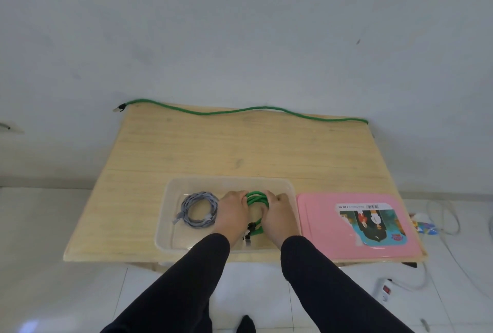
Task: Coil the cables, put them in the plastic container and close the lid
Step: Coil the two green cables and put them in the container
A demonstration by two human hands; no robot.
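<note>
A clear plastic container sits at the near edge of the wooden table. A coiled grey cable lies in its left half. Inside the right half, my left hand and my right hand both grip a coiled green cable from either side; its black plug hangs between my wrists. Another green cable lies stretched out along the table's far edge, its plug past the left corner. The pink lid rests flat to the right of the container.
A white wall rises right behind the table. On the tiled floor at the right lie a white power strip, white cords and some small colourful items. A printed label is stuck on the lid.
</note>
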